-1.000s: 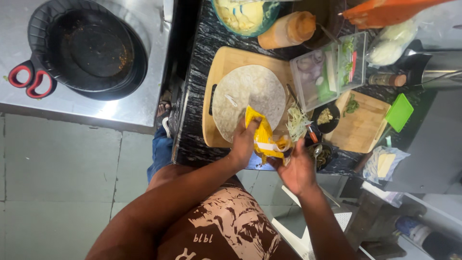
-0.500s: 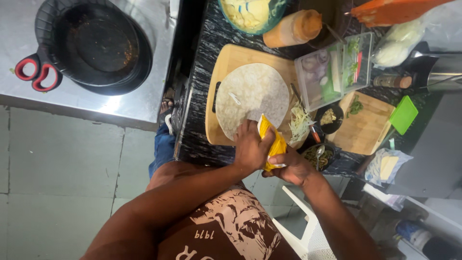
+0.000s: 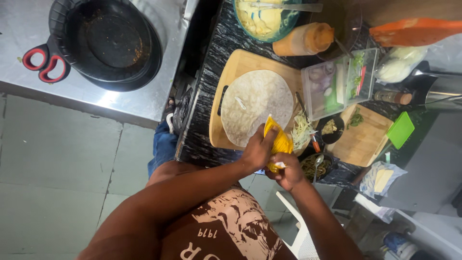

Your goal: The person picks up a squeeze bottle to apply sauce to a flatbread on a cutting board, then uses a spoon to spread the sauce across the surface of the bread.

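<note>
The yellow packet (image 3: 278, 144) has come off the tortilla (image 3: 256, 107): 1.0 s ago it lay over the tortilla's near edge, now only its top corner overlaps that edge and the rest hangs past the board (image 3: 240, 72). The left hand (image 3: 257, 150) has slid off the tortilla with it, gripping the packet's side. The right hand (image 3: 288, 174) has moved in beneath the packet and closed on its lower end.

My single head-worn camera looked steeply down from above, close over my hands and the counter (image 3: 202, 139).
</note>
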### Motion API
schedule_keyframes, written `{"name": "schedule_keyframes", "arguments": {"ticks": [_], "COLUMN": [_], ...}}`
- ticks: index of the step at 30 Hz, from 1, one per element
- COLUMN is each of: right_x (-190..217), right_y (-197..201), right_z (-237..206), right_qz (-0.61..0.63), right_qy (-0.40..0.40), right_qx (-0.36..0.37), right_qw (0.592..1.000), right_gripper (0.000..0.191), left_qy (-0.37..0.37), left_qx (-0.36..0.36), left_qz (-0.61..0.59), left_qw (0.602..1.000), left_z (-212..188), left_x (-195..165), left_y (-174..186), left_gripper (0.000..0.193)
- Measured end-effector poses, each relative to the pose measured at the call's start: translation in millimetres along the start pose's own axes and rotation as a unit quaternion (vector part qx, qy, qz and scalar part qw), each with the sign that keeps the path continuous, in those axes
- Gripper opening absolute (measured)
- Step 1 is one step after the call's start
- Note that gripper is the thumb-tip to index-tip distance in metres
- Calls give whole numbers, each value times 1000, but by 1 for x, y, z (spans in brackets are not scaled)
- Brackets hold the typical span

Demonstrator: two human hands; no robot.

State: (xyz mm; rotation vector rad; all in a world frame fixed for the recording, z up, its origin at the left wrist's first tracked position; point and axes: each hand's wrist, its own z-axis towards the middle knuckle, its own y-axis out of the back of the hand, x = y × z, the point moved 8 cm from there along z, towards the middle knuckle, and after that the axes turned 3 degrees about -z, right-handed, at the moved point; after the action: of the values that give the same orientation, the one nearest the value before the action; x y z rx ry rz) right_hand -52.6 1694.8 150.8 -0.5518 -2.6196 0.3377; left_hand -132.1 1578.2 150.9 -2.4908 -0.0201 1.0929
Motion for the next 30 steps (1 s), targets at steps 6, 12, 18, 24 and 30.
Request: {"name": "schedule_keyframes", "arguments": {"ticks": [6,12,18,24,30], "right_x": [-2,20,49,77,101], "right_y": [9,6,0,3,-1], "right_z": [13,10,-2,-9,-21], "right_qz": [40,0,-53,-108,-193], "right_qy": [16,93,192,327,375], "right_qx": [-69,-186,-202,-183,-182], "right_qw": [997,978,959,921,888], "right_gripper": [25,25,36,47,52], "left_qy": [19,23,49,78,56], "left_qx": [-38,-55,-28,-37,-8], "left_qz": [-233,-275,-282,-351,-442], "left_qw": [972,960,958,933,895], "left_z": [5,14,19,21,23], "left_x": [11,24,24,16,4], "left_y": [-12,-20,-34,-49,-68], "left_gripper": [41,47,55,57,56]}}
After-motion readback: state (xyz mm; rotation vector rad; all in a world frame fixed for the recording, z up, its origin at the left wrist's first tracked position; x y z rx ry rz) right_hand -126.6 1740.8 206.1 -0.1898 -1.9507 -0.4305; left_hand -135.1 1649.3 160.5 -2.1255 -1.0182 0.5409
